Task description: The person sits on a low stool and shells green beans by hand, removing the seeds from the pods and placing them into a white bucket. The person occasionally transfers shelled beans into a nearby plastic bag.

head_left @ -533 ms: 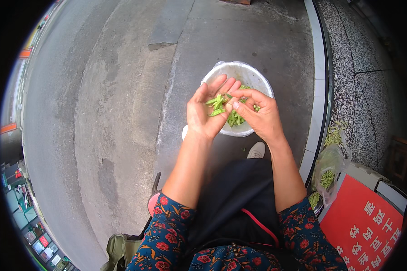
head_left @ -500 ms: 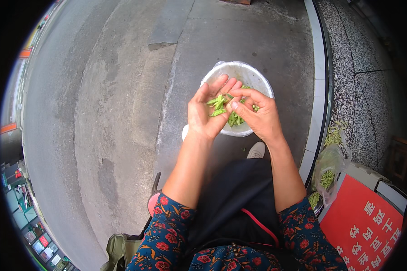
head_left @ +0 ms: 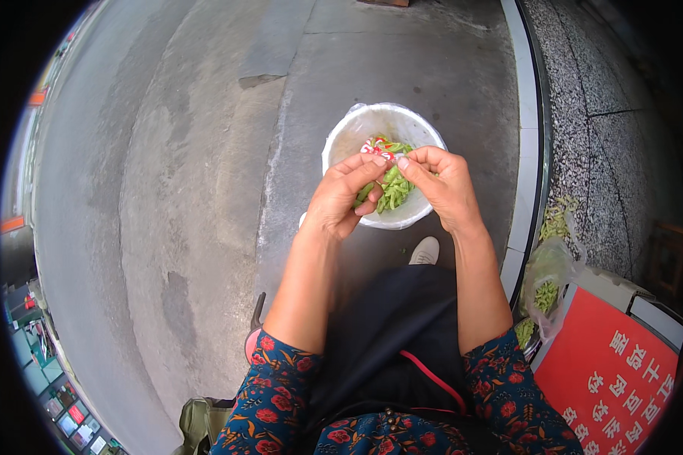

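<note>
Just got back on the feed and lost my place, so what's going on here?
A person is handling green pods over a white bin. The left hand has a few green pods under its curled fingers, and the right hand is beside it, fingertips close together; anything between them is too small to tell. More pods lie in the bin, with something red and white. A clear bag with green pieces sits to the right.

One left hand (head_left: 340, 199), one right hand (head_left: 449, 193). One white tub (head_left: 357, 136). One pale shoe (head_left: 425, 251) plainly visible. One red sign (head_left: 603, 379). Green pods (head_left: 391, 199) past counting.
</note>
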Action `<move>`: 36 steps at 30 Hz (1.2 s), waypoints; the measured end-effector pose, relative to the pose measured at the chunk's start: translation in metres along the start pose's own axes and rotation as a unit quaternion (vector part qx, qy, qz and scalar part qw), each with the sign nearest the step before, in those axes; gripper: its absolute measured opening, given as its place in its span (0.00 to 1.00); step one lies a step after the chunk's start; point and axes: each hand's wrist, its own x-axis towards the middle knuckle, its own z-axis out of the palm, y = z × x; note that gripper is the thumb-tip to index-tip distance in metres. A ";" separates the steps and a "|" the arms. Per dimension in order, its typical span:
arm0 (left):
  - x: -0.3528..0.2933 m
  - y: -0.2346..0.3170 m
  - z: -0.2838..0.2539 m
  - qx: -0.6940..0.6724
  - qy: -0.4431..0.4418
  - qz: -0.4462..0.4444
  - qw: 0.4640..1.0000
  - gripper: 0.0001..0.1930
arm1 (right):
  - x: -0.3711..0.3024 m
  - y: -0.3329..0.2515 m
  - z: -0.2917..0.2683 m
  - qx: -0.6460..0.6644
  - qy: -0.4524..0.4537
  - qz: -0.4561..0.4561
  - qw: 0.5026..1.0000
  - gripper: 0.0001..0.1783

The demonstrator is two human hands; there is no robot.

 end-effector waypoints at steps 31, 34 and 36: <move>0.004 -0.012 0.011 -0.085 -0.050 0.033 0.995 0.08 | -0.004 -0.004 0.007 0.091 -0.015 0.038 0.995 0.06; 0.004 -0.013 0.012 -0.096 -0.049 0.037 0.994 0.07 | -0.002 -0.002 0.011 0.070 -0.028 0.006 0.997 0.09; 0.004 -0.014 0.011 -0.069 -0.044 0.035 0.996 0.05 | -0.001 -0.001 0.012 0.049 -0.038 -0.010 0.998 0.11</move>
